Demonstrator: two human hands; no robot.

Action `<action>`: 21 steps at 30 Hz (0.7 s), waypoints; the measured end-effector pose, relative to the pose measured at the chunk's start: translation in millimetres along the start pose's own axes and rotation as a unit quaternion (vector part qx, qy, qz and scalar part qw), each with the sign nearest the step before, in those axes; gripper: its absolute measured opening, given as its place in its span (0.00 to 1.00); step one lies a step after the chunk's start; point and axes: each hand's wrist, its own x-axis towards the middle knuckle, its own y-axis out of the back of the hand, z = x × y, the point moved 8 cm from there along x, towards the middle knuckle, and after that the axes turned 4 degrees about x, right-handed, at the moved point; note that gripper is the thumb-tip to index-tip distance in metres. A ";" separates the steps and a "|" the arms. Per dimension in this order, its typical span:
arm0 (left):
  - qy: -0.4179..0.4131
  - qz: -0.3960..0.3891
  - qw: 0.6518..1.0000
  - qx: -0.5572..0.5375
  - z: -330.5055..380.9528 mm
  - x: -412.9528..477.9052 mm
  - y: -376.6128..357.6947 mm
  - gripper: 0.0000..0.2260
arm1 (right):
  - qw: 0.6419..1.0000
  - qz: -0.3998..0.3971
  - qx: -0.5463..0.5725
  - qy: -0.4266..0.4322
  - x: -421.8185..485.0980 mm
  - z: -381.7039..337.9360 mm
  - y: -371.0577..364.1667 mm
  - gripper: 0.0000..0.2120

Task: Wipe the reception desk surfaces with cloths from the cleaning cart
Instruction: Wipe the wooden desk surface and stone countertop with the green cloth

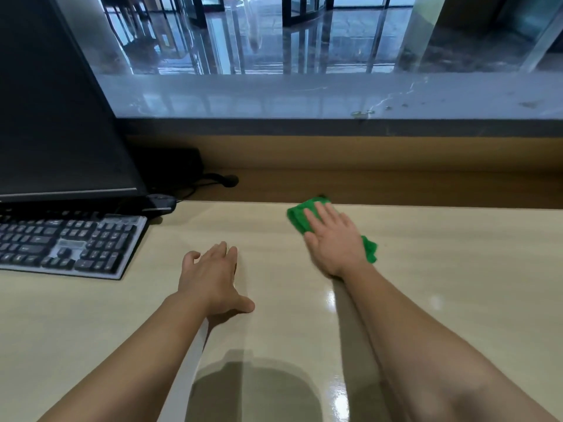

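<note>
A green cloth [297, 216] lies on the pale wooden desk surface [457, 269], near its far edge. My right hand [335, 239] presses flat on the cloth with fingers spread, covering most of it; green corners stick out at the far left and near right. My left hand [213, 275] rests palm down on the bare desk to the left of the cloth, fingers apart, holding nothing.
A black keyboard [67, 242] lies at the left, with a dark monitor [54, 102] behind it and a mouse [160, 204] with cables beside it. A raised marble counter [304, 95] runs along the back, above a wooden ledge.
</note>
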 end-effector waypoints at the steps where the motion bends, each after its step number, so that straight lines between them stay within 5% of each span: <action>1: 0.004 -0.010 1.000 0.000 -1.0 5.2 0.3 0.39 | 0.999 0.001 0.001 -0.033 -0.2 23.4 5.3 0.27; 4: 0.028 -0.049 0.998 0.005 -8.9 16.4 -3.3 0.49 | 0.993 0.005 0.006 -0.115 -5.0 76.7 18.3 0.26; 6: 0.034 -0.053 0.998 -0.007 -13.4 18.5 -4.1 0.46 | 0.989 0.011 0.009 -0.149 -6.2 90.7 21.3 0.26; 13: 0.035 -0.080 0.996 0.007 -15.6 19.7 -6.8 0.50 | 0.962 0.025 0.022 -0.273 12.1 30.9 4.2 0.28; 16: 0.036 -0.086 0.996 0.011 -15.2 23.3 -8.5 0.52 | 0.974 0.016 0.032 -0.223 35.5 -30.2 -6.9 0.27; 21: 0.027 -0.085 0.996 0.015 -15.8 24.3 -12.0 0.54 | 0.998 -0.015 0.031 0.043 67.0 -132.7 -17.9 0.27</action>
